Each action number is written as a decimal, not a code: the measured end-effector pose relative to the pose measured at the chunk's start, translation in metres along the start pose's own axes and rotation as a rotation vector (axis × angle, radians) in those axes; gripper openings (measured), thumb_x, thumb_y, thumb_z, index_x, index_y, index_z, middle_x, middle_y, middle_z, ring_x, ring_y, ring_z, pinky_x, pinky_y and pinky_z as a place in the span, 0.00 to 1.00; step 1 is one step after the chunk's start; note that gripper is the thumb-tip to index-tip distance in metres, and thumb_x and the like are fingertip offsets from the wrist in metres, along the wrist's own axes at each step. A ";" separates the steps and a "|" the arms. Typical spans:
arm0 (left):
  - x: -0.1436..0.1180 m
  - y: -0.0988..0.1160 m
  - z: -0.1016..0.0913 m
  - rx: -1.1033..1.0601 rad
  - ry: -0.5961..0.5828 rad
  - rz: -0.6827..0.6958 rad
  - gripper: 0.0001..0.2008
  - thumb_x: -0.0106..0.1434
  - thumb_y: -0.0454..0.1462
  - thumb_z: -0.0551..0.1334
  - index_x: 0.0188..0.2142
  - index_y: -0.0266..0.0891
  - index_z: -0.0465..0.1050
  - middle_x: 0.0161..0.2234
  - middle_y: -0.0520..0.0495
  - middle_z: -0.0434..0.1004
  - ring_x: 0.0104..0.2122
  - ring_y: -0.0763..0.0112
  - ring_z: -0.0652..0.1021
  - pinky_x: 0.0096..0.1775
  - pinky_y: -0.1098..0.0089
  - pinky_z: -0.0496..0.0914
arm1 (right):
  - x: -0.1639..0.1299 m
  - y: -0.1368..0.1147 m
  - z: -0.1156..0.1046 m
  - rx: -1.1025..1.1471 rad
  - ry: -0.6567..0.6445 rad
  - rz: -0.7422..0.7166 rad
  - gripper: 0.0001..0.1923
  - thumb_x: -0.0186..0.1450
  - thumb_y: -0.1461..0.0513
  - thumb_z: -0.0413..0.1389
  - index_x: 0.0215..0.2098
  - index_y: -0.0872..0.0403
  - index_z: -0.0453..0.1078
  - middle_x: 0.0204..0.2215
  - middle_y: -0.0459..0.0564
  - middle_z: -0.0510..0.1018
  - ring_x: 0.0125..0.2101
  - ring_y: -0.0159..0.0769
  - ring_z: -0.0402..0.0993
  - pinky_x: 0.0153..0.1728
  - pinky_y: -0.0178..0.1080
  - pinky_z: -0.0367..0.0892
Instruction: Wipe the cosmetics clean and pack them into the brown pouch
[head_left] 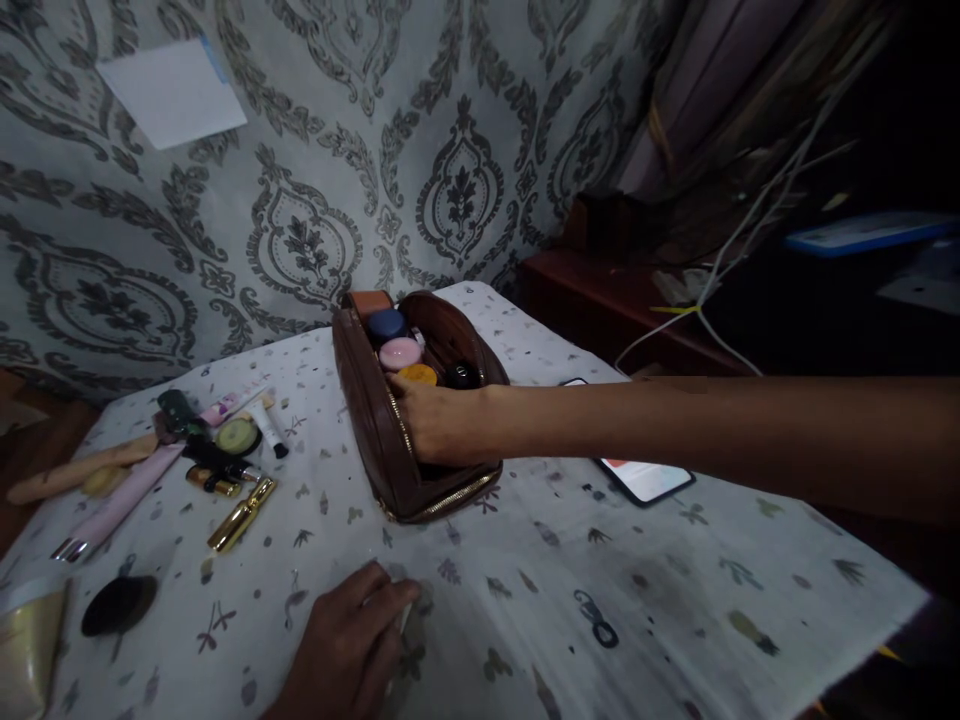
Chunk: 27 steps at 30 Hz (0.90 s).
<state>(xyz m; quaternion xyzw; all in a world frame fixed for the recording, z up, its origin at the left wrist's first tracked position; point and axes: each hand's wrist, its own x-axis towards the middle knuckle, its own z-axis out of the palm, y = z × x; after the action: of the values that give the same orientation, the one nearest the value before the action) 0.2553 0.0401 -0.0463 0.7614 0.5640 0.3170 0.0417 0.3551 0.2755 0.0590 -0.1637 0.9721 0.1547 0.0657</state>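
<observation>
This looked like a room in a home: grey damask-patterned wallpaper point(459, 195) rose at the back, a tied-back mauve fabric curtain point(694, 95) hung nearby, and a shiny gold cosmetic tube point(241, 515) lay on a white, plant-printed cloth point(675, 570).

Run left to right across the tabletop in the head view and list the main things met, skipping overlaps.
Pale yellowish container, dark oval item, shiny gold tube, brown bag, phone.
</observation>
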 end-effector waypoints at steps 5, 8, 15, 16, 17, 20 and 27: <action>-0.001 -0.002 0.001 -0.019 -0.001 0.003 0.14 0.66 0.29 0.53 0.46 0.39 0.74 0.28 0.47 0.74 0.26 0.72 0.76 0.26 0.76 0.72 | 0.001 -0.001 0.007 0.047 0.097 -0.043 0.13 0.66 0.69 0.51 0.44 0.59 0.76 0.46 0.60 0.79 0.50 0.53 0.70 0.54 0.61 0.56; -0.001 -0.002 0.001 -0.019 0.007 0.004 0.14 0.65 0.29 0.54 0.46 0.40 0.74 0.29 0.48 0.74 0.26 0.72 0.77 0.27 0.76 0.72 | 0.004 -0.002 0.012 0.032 0.111 -0.033 0.11 0.66 0.69 0.51 0.40 0.58 0.76 0.42 0.56 0.80 0.46 0.47 0.71 0.53 0.59 0.57; 0.002 0.000 0.000 -0.037 -0.001 0.016 0.13 0.67 0.30 0.52 0.46 0.39 0.72 0.28 0.48 0.73 0.25 0.72 0.76 0.26 0.76 0.71 | -0.005 0.004 -0.001 -0.009 0.042 0.051 0.08 0.68 0.66 0.54 0.40 0.57 0.76 0.45 0.55 0.80 0.53 0.50 0.67 0.58 0.59 0.54; 0.003 0.000 0.000 -0.048 -0.006 0.017 0.13 0.67 0.30 0.52 0.46 0.39 0.72 0.28 0.49 0.72 0.24 0.73 0.76 0.25 0.76 0.71 | -0.012 0.005 -0.005 -0.010 0.060 0.079 0.08 0.67 0.63 0.56 0.41 0.58 0.76 0.45 0.56 0.79 0.54 0.51 0.66 0.58 0.57 0.54; 0.003 0.000 0.000 -0.058 -0.009 0.017 0.13 0.67 0.30 0.52 0.46 0.39 0.72 0.28 0.49 0.72 0.24 0.73 0.76 0.25 0.76 0.71 | -0.019 0.007 -0.009 -0.008 0.091 0.118 0.10 0.66 0.60 0.58 0.41 0.59 0.75 0.46 0.58 0.78 0.53 0.51 0.66 0.57 0.54 0.55; 0.003 -0.002 0.000 -0.081 -0.004 0.031 0.13 0.67 0.29 0.53 0.47 0.39 0.71 0.28 0.49 0.71 0.24 0.74 0.75 0.25 0.78 0.70 | -0.047 0.008 -0.019 0.017 0.208 0.241 0.13 0.66 0.58 0.59 0.44 0.60 0.72 0.48 0.59 0.75 0.50 0.47 0.66 0.53 0.47 0.59; -0.003 -0.006 0.002 -0.043 -0.016 0.018 0.14 0.65 0.29 0.54 0.49 0.40 0.70 0.30 0.48 0.73 0.26 0.72 0.76 0.27 0.77 0.72 | -0.073 -0.001 -0.019 0.042 0.217 0.298 0.06 0.67 0.61 0.58 0.37 0.56 0.70 0.35 0.52 0.75 0.38 0.41 0.64 0.40 0.42 0.55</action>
<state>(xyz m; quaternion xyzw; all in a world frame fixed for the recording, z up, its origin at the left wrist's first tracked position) 0.2508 0.0404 -0.0521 0.7680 0.5497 0.3231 0.0597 0.4226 0.2900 0.0901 -0.0320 0.9900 0.1239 -0.0597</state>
